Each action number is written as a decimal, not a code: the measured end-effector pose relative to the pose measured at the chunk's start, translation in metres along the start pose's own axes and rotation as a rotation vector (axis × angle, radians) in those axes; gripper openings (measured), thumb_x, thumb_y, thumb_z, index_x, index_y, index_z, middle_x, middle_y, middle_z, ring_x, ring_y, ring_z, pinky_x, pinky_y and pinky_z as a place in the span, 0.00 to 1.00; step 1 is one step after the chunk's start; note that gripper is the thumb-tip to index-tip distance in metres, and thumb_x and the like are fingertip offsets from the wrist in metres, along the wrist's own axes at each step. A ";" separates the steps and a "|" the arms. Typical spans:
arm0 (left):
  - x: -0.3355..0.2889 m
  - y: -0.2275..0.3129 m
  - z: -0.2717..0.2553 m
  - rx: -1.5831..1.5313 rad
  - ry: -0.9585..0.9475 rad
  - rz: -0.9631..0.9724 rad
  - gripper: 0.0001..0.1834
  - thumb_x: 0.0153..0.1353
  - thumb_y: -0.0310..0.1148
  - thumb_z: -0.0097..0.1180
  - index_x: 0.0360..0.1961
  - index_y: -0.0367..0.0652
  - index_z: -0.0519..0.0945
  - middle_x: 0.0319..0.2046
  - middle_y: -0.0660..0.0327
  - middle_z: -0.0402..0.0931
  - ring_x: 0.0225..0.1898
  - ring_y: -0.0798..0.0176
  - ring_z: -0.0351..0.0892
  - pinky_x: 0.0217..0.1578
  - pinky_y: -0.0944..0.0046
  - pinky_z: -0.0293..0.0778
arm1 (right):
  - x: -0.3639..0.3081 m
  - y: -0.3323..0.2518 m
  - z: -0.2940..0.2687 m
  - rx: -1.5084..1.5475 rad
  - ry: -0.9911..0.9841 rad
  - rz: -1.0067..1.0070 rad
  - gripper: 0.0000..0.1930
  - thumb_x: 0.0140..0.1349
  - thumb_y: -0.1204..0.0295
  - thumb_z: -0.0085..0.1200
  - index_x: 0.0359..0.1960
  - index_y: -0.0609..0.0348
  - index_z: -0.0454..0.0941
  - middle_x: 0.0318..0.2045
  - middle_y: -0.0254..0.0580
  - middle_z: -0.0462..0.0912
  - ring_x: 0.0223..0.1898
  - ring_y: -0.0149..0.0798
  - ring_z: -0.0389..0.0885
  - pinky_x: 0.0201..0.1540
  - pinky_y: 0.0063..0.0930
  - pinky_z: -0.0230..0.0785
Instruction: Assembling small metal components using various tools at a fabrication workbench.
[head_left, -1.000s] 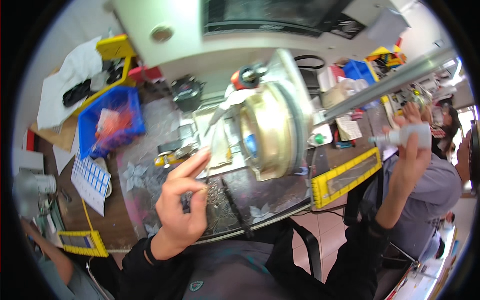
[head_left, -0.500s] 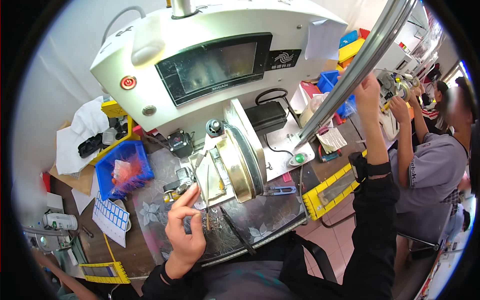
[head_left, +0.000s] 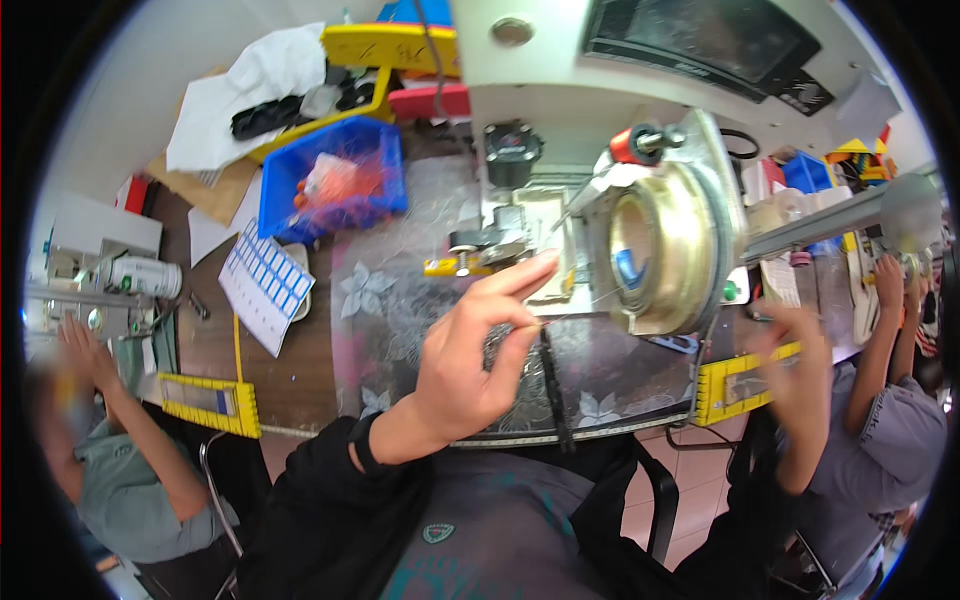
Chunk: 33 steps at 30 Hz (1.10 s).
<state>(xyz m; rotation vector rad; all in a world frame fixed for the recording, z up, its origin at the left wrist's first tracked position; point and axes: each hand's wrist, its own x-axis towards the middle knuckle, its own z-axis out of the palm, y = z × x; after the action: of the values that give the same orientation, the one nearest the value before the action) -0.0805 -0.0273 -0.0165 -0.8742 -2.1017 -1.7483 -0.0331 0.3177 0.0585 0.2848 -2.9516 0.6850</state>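
Below, floral matting [head_left: 365,292] and floor tiles [head_left: 697,466] are seen; a strand [head_left: 543,322] is apparently pinched by the left hand [head_left: 474,350]; the right hand [head_left: 797,365], grip unreadable, has been lowered.

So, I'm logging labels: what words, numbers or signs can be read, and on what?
I don't copy wording; marks:
Screen frame: lettering, blurred.
Black plate: pale swirl, blurred.
Yellow bin: dark marks, blurred.
Can: print, too small.
Shirt: teal badge and print, unclear.
Co-worker's grey sleeve: lettering.

Pale logo [head_left: 801,92] on black panel [head_left: 817,105], green crest [head_left: 438,534] on grey shirt [head_left: 500,498]
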 end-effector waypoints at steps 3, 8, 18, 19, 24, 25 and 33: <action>-0.006 -0.009 -0.001 0.000 -0.005 -0.003 0.06 0.68 0.19 0.49 0.43 0.34 0.67 0.59 0.30 0.69 0.61 0.39 0.76 0.61 0.50 0.72 | -0.007 -0.062 0.051 -0.094 -0.480 -0.279 0.32 0.50 0.77 0.64 0.60 0.48 0.75 0.33 0.35 0.74 0.36 0.37 0.76 0.38 0.34 0.65; -0.004 -0.006 -0.003 -0.024 -0.006 0.023 0.06 0.68 0.19 0.49 0.44 0.33 0.67 0.59 0.29 0.69 0.61 0.39 0.76 0.61 0.50 0.72 | -0.036 -0.071 0.120 -0.310 -0.487 -0.512 0.35 0.46 0.71 0.65 0.62 0.47 0.75 0.30 0.32 0.69 0.33 0.37 0.73 0.37 0.33 0.63; -0.006 -0.010 -0.005 -0.054 -0.012 0.035 0.06 0.68 0.19 0.50 0.44 0.33 0.68 0.59 0.29 0.69 0.61 0.39 0.76 0.61 0.49 0.73 | -0.040 -0.070 0.144 -0.034 -0.078 -0.670 0.12 0.59 0.63 0.64 0.40 0.51 0.78 0.21 0.27 0.66 0.25 0.32 0.70 0.30 0.30 0.57; -0.006 -0.011 -0.005 -0.054 -0.020 0.041 0.06 0.68 0.18 0.50 0.44 0.33 0.68 0.59 0.29 0.69 0.60 0.39 0.76 0.60 0.49 0.73 | -0.038 -0.070 0.141 -0.055 0.043 -0.666 0.13 0.57 0.63 0.65 0.41 0.52 0.79 0.19 0.27 0.66 0.23 0.32 0.69 0.29 0.31 0.57; -0.007 -0.016 -0.003 -0.067 -0.017 0.036 0.06 0.67 0.18 0.50 0.43 0.32 0.68 0.58 0.28 0.69 0.61 0.38 0.75 0.60 0.48 0.74 | -0.003 -0.079 0.128 0.053 0.100 -0.561 0.12 0.54 0.72 0.63 0.41 0.57 0.80 0.17 0.27 0.69 0.20 0.35 0.69 0.28 0.35 0.55; -0.007 -0.017 -0.003 -0.076 -0.015 0.045 0.06 0.67 0.18 0.50 0.43 0.31 0.68 0.58 0.28 0.69 0.60 0.38 0.75 0.60 0.48 0.74 | 0.004 -0.083 0.130 0.135 0.115 -0.495 0.12 0.53 0.72 0.64 0.40 0.57 0.81 0.18 0.29 0.72 0.21 0.36 0.70 0.29 0.35 0.56; -0.005 -0.016 -0.004 -0.091 -0.030 0.053 0.06 0.67 0.18 0.50 0.42 0.30 0.68 0.57 0.27 0.70 0.60 0.37 0.76 0.59 0.47 0.75 | 0.023 -0.082 0.132 0.296 -0.014 -0.214 0.13 0.51 0.77 0.68 0.39 0.58 0.80 0.25 0.41 0.80 0.28 0.47 0.80 0.33 0.36 0.69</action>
<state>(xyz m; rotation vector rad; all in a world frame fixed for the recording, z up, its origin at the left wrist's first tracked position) -0.0867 -0.0339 -0.0315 -0.9778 -2.0121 -1.8263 -0.0458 0.1830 -0.0209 0.6196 -2.7683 1.0888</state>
